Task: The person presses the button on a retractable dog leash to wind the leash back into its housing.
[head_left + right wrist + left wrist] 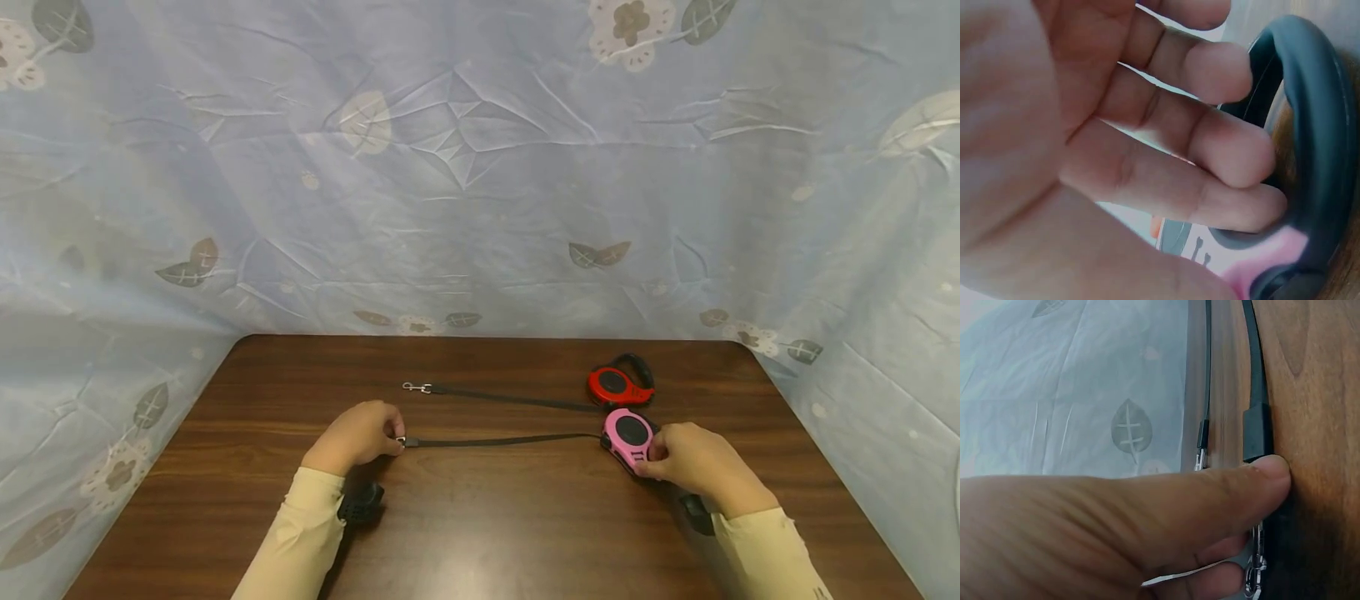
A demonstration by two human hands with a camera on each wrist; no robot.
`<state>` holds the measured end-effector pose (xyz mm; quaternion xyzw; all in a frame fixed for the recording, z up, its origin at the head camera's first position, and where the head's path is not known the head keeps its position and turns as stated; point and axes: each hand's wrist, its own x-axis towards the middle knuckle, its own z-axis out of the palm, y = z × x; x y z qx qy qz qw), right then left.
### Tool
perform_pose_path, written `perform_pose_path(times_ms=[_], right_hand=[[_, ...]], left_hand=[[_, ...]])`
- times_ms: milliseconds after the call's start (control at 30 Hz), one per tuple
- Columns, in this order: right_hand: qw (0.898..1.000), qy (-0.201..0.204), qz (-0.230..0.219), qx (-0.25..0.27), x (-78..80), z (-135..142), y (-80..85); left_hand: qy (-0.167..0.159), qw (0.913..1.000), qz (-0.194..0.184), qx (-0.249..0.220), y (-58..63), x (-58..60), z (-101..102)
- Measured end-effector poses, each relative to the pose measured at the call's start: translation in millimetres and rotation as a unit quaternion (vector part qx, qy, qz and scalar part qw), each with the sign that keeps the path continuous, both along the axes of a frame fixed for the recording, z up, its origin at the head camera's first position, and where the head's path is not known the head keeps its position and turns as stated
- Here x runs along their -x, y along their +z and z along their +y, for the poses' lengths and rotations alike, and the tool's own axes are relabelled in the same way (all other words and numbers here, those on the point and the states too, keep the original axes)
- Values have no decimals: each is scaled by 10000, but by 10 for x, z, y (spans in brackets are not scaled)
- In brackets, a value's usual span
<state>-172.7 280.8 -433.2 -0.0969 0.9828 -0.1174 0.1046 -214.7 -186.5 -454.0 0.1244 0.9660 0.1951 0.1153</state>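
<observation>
A pink retractable dog leash (628,430) with a black centre disc lies toward the right of the table. Its black strap (498,442) runs nearly straight leftward to a metal snap hook (1255,569). My left hand (363,435) pinches the strap's end at this hook, the thumb lying over the join below the black sleeve (1258,432). At the pink casing, my right hand (701,462) grips the lower right part between thumb and fingers. The right wrist view shows its fingertips beside the black loop handle (1322,125).
Just behind lies a red retractable leash (600,388), close to the pink one. Its strap (517,401) stretches left to a metal snap hook (417,387). A patterned cloth (465,208) hangs along the back edge of the brown wooden table (480,517) and at both sides.
</observation>
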Motion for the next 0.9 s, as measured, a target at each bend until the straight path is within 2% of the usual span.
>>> perform_pose_path(times_ms=[200,367,533,633,900], right_hand=[[9999,20,-122,-71,7,4,-46],[9999,44,-96,-21,13,1,-72],[10000,25,-73,-10,15,1,-89],[10000,50,-69,11,13,-2,-92],[9998,180,11,-10,19,-8,-122]], left_hand=[[-131,9999,-48,-17,2,-14,28],[-450,9989,121,-58,-27,5,67],[-730,9957,405,-405,-14,4,83],[-747,9941,542,-567,-3,-2,82],[-622,9932,789,-580,6,18,100]])
